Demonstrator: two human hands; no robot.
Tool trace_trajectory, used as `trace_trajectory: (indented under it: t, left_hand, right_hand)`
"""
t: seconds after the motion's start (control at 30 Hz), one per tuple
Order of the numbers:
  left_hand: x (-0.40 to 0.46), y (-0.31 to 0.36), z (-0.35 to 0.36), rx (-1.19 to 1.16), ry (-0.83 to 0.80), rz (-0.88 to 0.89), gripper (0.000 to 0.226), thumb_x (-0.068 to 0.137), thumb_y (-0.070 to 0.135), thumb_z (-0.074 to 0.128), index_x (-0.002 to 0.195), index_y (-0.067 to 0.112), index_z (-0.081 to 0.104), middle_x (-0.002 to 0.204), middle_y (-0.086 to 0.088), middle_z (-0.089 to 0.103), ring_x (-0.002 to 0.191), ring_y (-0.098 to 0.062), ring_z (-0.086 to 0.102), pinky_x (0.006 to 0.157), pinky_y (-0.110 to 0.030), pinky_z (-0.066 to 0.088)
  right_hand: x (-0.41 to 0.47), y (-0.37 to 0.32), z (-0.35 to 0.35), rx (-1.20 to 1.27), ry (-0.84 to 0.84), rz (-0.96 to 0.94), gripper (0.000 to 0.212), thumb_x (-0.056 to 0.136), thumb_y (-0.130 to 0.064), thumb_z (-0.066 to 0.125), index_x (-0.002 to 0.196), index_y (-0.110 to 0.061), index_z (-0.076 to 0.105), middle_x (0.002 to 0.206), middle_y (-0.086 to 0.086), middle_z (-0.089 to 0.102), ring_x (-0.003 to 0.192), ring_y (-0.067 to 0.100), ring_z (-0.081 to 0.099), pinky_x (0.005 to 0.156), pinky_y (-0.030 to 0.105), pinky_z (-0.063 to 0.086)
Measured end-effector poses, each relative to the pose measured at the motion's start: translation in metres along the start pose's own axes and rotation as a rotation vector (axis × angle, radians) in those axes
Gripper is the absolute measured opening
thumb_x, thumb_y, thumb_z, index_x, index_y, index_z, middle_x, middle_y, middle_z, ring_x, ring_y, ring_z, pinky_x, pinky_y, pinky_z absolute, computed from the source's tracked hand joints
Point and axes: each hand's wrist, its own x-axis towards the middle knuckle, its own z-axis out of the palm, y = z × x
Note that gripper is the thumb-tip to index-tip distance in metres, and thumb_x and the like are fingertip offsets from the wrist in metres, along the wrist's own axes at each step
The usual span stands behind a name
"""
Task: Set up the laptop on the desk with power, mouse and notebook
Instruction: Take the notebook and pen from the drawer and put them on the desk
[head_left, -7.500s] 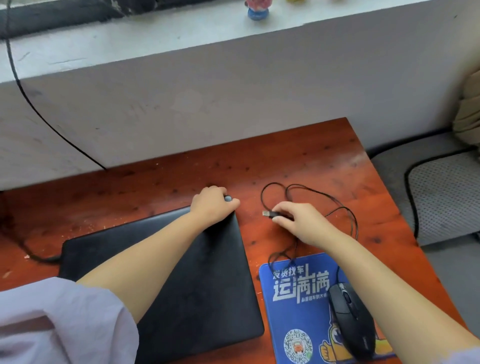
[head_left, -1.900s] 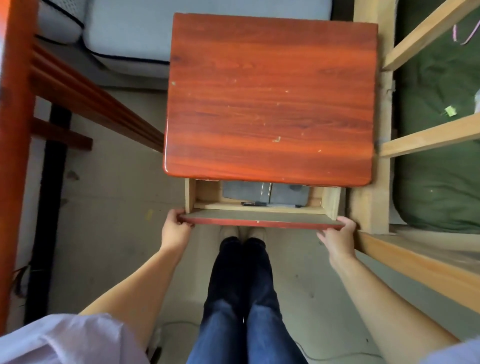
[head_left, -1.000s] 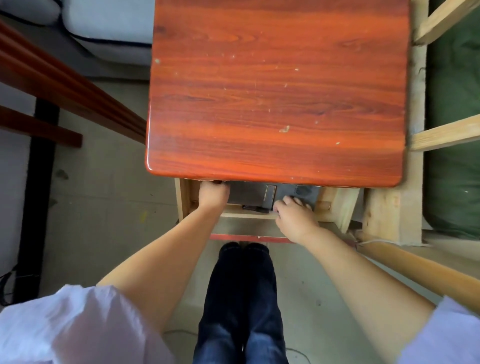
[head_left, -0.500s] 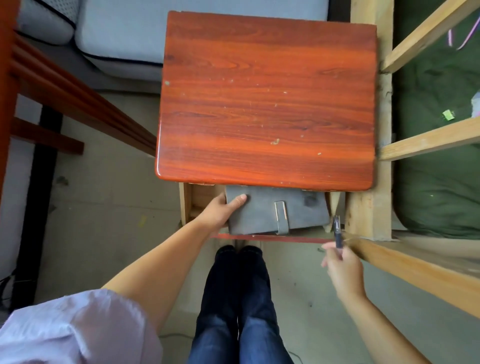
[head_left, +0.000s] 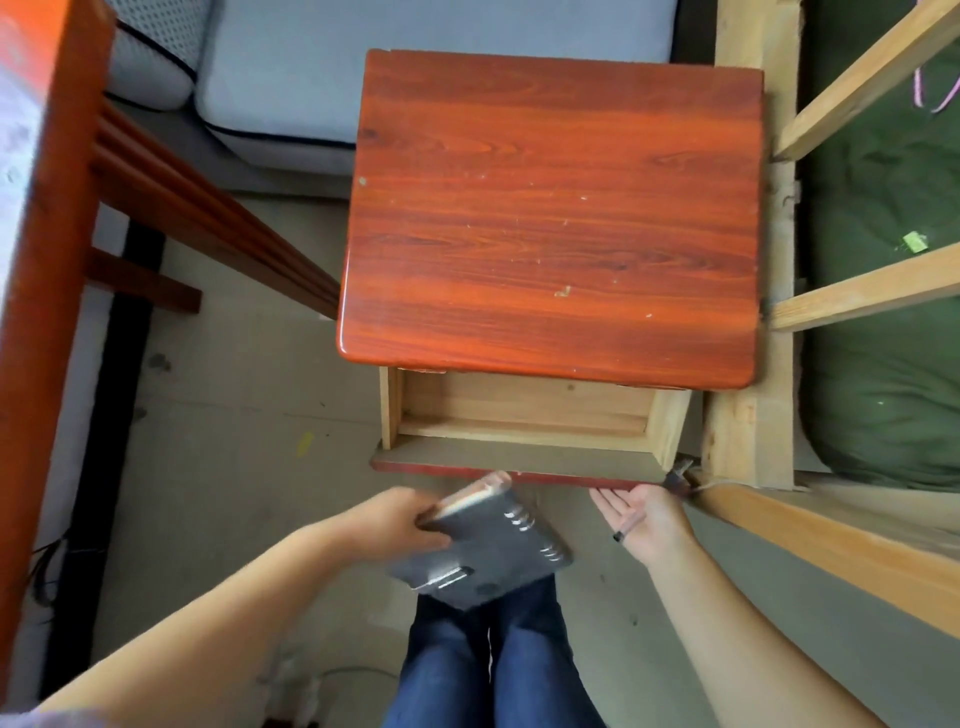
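Note:
My left hand grips a grey notebook by its edge. The notebook has a metal clasp, is tilted, and hangs in the air above my knees, clear of the drawer. Behind it, the light wooden drawer of the small red-topped cabinet stands pulled out, and what shows of its inside is bare. My right hand rests palm up against the drawer's front at its right end, with a dark pen lying across the palm. Laptop and mouse are out of view.
The red desk's edge runs down the left side. A pale wooden bed frame with green bedding stands on the right. A grey cushion lies behind the cabinet. My jeans-clad legs and a floor cable are below.
My left hand has lifted the notebook out of the drawer and drawn it back toward my knees. My right hand, still with the pen, has moved up to the drawer's front.

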Motion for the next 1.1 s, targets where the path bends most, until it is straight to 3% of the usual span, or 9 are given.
trace_trajectory:
  t: [0.1,0.23,0.3,0.5,0.77,0.9,0.97,1.03,1.1]
  left_hand:
    - [0.033,0.015,0.021,0.206,-0.069,0.073,0.027,0.089,0.029,0.053,0.108,0.012,0.061,0.139,0.0,0.042,0.109,-0.024,0.054,0.086,-0.032,0.046]
    - [0.045,0.018,0.028,0.367,-0.027,0.059,0.036,0.093,0.023,0.046,0.127,0.013,0.052,0.145,-0.007,0.033,0.137,-0.025,0.027,0.117,-0.051,0.018]
    - [0.035,0.017,0.028,0.36,0.08,0.069,0.038,0.093,0.026,0.046,0.13,0.017,0.05,0.149,-0.003,0.027,0.142,-0.02,0.018,0.118,-0.057,0.004]
    - [0.036,0.031,-0.01,0.411,0.271,0.14,0.03,0.091,0.032,0.05,0.117,0.02,0.059,0.153,-0.001,0.02,0.144,-0.021,0.01,0.115,-0.061,-0.001]
    - [0.055,0.045,-0.06,0.498,0.356,0.108,0.042,0.092,0.029,0.048,0.134,0.023,0.047,0.149,-0.001,0.032,0.141,-0.016,0.021,0.115,-0.059,0.011]
    - [0.033,0.052,-0.063,0.408,0.265,0.128,0.038,0.092,0.032,0.051,0.126,0.014,0.053,0.155,-0.011,0.023,0.143,-0.024,0.022,0.115,-0.042,0.024]
    - [0.008,0.059,-0.063,0.33,0.236,0.155,0.03,0.09,0.031,0.054,0.113,0.011,0.056,0.145,-0.014,0.043,0.13,-0.029,0.043,0.098,-0.03,0.038]
    - [-0.023,0.065,-0.062,0.235,0.305,0.171,0.012,0.088,0.032,0.056,0.09,0.021,0.053,0.103,-0.007,0.067,0.096,-0.03,0.06,0.071,-0.028,0.038]
    - [-0.055,0.071,-0.062,0.103,0.426,0.177,0.019,0.087,0.033,0.058,0.075,0.03,0.043,0.069,0.012,0.058,0.069,-0.018,0.054,0.058,-0.021,0.03]
  right_hand:
    - [-0.002,-0.002,0.004,0.016,0.052,-0.005,0.081,0.063,0.029,0.004,0.132,0.002,0.037,0.14,0.026,0.04,0.131,0.035,0.039,0.109,0.045,0.037]
    - [-0.012,0.001,0.007,0.049,0.083,-0.043,0.063,0.08,0.019,0.005,0.133,0.003,0.035,0.142,0.024,0.038,0.123,0.033,0.046,0.104,0.041,0.041]
    - [-0.022,-0.006,0.009,0.046,0.074,-0.057,0.055,0.088,0.012,0.007,0.133,0.003,0.036,0.14,0.024,0.042,0.112,0.032,0.052,0.099,0.038,0.044]
    - [-0.056,-0.033,0.044,0.028,-0.073,-0.143,0.048,0.092,0.01,0.009,0.135,0.009,0.03,0.14,0.026,0.041,0.119,0.036,0.05,0.101,0.04,0.041]
    - [-0.054,-0.06,0.089,0.22,-0.155,-0.122,0.048,0.095,-0.001,0.012,0.14,-0.001,0.029,0.149,0.014,0.034,0.133,0.027,0.038,0.108,0.04,0.035]
    - [-0.074,-0.053,0.071,0.135,-0.206,-0.143,0.078,0.072,0.02,0.001,0.144,-0.003,0.018,0.149,0.018,0.033,0.135,0.03,0.035,0.104,0.04,0.036]
    - [-0.087,-0.054,0.058,0.059,-0.222,-0.151,0.071,0.078,0.018,0.001,0.144,-0.003,0.019,0.148,0.017,0.035,0.134,0.03,0.036,0.101,0.038,0.038]
    - [-0.107,-0.058,0.046,-0.001,-0.255,-0.147,0.059,0.088,0.011,0.005,0.142,-0.003,0.024,0.145,0.016,0.039,0.132,0.029,0.039,0.097,0.036,0.04]
    - [-0.127,-0.063,0.036,-0.027,-0.286,-0.14,0.055,0.091,0.008,0.009,0.14,-0.004,0.029,0.143,0.015,0.043,0.13,0.028,0.043,0.095,0.034,0.041]
